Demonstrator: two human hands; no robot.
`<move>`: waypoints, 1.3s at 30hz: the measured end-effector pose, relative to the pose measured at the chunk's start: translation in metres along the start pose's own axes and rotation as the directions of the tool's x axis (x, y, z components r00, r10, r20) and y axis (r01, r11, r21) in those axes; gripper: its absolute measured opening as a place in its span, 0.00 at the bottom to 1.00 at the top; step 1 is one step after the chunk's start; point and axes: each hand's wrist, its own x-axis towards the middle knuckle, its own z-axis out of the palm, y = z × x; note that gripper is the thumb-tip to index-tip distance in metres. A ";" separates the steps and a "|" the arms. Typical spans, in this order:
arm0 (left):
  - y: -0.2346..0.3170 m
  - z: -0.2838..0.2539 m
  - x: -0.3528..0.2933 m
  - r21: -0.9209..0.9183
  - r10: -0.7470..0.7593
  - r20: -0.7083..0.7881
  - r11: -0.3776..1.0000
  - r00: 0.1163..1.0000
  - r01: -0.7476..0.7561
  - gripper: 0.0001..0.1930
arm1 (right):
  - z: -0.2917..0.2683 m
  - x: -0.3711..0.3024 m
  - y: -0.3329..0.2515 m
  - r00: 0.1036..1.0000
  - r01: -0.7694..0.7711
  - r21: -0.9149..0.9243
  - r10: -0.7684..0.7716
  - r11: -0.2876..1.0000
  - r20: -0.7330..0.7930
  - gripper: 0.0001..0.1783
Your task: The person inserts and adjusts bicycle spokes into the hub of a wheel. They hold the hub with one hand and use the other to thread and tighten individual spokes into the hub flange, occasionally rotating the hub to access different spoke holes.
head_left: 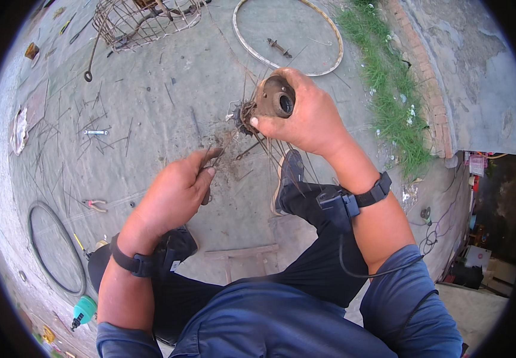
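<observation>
My right hand (pixel 311 113) grips a dirty bicycle wheel hub (pixel 268 95) in front of me, its round open end turned up toward my palm. A toothed sprocket (pixel 241 121) shows at the hub's left side. Thin metal spokes (pixel 270 146) still hang out from the hub in several directions. To the lower left, my left hand (pixel 174 191) is closed in a pinch around a thin spoke (pixel 221 150) that slants up toward the hub. Whether this spoke is joined to the hub cannot be made out. Loose dirt lies on the ground between the hands.
Beyond the hub lie a bare wheel rim (pixel 337 36) and an axle (pixel 279 48). A wire basket (pixel 106 30) stands far left. Scattered spokes (pixel 49 146), a wrench (pixel 96 132), pliers (pixel 96 206), a tyre (pixel 31 238) and a teal bottle (pixel 85 310) lie left. Grass (pixel 389 107) borders the right.
</observation>
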 end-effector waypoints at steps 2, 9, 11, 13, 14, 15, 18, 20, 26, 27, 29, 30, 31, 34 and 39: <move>-0.001 0.001 -0.002 -0.054 -0.002 0.009 0.999 1.000 0.003 0.20 | -0.008 0.003 -0.002 0.998 -0.026 0.083 0.021 0.996 0.062 0.45; -0.005 0.001 -0.002 -0.151 -0.030 0.037 0.988 0.999 0.035 0.19 | -0.020 0.006 0.000 0.979 -0.034 0.079 0.017 0.996 0.201 0.49; -0.008 0.001 -0.003 -0.153 -0.044 0.027 0.987 0.999 0.047 0.19 | -0.020 0.006 -0.003 0.976 -0.017 0.043 0.007 0.999 0.218 0.50; -0.009 -0.003 -0.001 -0.122 -0.043 0.007 0.992 0.999 0.044 0.18 | -0.022 0.007 -0.004 0.975 0.012 0.037 -0.020 0.999 0.221 0.50; -0.016 -0.006 0.001 0.053 0.089 -0.035 0.995 0.995 -0.087 0.18 | -0.019 0.006 0.000 0.976 0.038 0.013 -0.040 0.999 0.213 0.50; -0.023 -0.009 0.006 0.230 0.226 -0.056 0.951 0.973 -0.207 0.17 | -0.013 0.004 0.003 0.977 0.067 -0.011 -0.063 0.998 0.205 0.50; -0.023 -0.016 0.006 0.291 0.264 -0.061 0.927 0.962 -0.236 0.17 | -0.013 0.002 0.007 0.978 0.020 0.087 -0.037 0.996 0.203 0.50; -0.020 -0.017 0.004 0.229 0.229 -0.070 0.951 0.971 -0.208 0.16 | -0.014 0.001 0.008 0.978 -0.023 0.183 -0.016 0.983 0.207 0.49; -0.019 -0.022 0.003 0.188 0.290 -0.079 0.944 0.954 -0.271 0.17 | -0.020 0.003 0.012 0.984 -0.020 0.316 -0.038 0.949 0.175 0.47; -0.021 -0.023 0.003 0.167 0.297 -0.075 0.945 0.952 -0.282 0.17 | -0.019 0.002 0.012 0.983 -0.039 0.350 -0.026 0.936 0.181 0.47; -0.021 -0.024 0.002 0.133 0.284 -0.071 0.953 0.956 -0.273 0.17 | -0.019 0.001 0.011 0.983 -0.058 0.380 -0.014 0.923 0.185 0.46; -0.021 -0.024 0.002 0.121 0.267 -0.070 0.959 0.961 -0.257 0.17 | -0.019 0.001 0.010 0.983 -0.059 0.376 -0.011 0.925 0.183 0.46; -0.021 -0.023 0.002 0.109 0.250 -0.069 0.964 0.966 -0.241 0.17 | -0.019 0.002 0.008 0.983 -0.060 0.372 -0.009 0.926 0.181 0.46; -0.019 -0.017 0.000 0.144 0.192 -0.075 0.973 0.978 -0.180 0.17 | -0.021 0.000 0.001 0.989 -0.018 0.247 -0.020 0.969 0.147 0.46; -0.004 -0.013 -0.001 -0.013 0.056 -0.089 0.998 0.994 -0.058 0.17 | -0.025 -0.003 -0.009 0.994 0.087 0.116 -0.094 0.989 0.058 0.47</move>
